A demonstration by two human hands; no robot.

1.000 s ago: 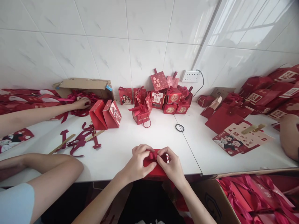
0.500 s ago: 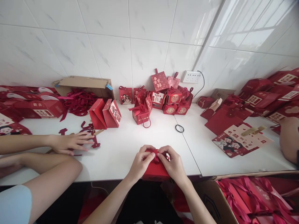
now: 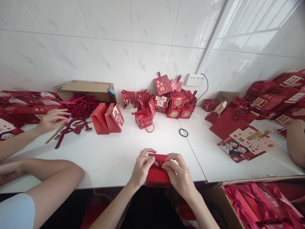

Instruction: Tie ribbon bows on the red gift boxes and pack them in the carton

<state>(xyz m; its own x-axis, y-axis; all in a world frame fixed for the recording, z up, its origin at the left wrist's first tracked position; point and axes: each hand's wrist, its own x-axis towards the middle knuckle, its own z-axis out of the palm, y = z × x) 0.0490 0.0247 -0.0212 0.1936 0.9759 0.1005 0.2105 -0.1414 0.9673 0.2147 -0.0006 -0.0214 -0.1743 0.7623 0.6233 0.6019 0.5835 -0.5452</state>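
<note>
A small red gift box [image 3: 157,174] sits at the near edge of the white table [image 3: 114,156], right in front of me. My left hand [image 3: 142,168] grips its left side, fingers curled onto the top. My right hand [image 3: 179,174] holds the right side, thumb and fingers pinching the red ribbon [image 3: 159,163] on the lid. Both hands are closed on the box.
Another person's hand [image 3: 51,120] at the left holds red ribbon strips over the table. An open cardboard box [image 3: 85,87] of ribbons, two open red boxes [image 3: 107,117], a pile of finished red boxes [image 3: 166,98], a black hair band [image 3: 183,132], flat cartons [image 3: 247,143] lie around.
The other person's hand swept the red ribbon strips from mid-table back towards the left. My hands shifted slightly on the box, still working the ribbon at its top.
</note>
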